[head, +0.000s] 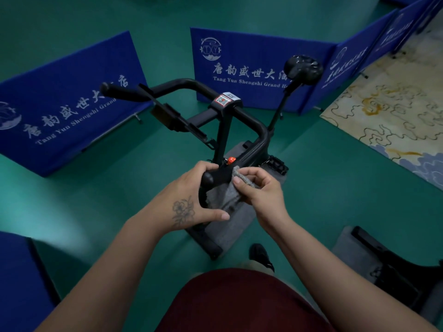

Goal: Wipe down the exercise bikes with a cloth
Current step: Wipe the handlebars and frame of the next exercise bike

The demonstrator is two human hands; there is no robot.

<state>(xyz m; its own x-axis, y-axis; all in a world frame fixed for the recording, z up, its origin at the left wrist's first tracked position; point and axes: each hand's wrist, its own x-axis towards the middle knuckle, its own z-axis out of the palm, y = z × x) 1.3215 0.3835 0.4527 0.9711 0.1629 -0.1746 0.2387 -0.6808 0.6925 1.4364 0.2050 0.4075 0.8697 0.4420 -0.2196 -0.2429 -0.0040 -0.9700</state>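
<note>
A black exercise bike [225, 130] stands on the green floor in front of me, its handlebar [254, 125] curving toward me and its saddle [303, 69] at the far right. A grey cloth [224, 197] hangs over the near handlebar grip [211, 179]. My right hand [261, 195] pinches the cloth against the grip between thumb and fingers. My left hand [191, 200] wraps around the end of the same grip from the left, thumb below by the cloth's lower edge.
Blue barrier panels [251, 68] with white lettering stand behind and left of the bike. A second panel [62, 104] is at the left. A patterned carpet [395, 111] lies at the right. Part of another bike's base [388, 259] sits at the lower right.
</note>
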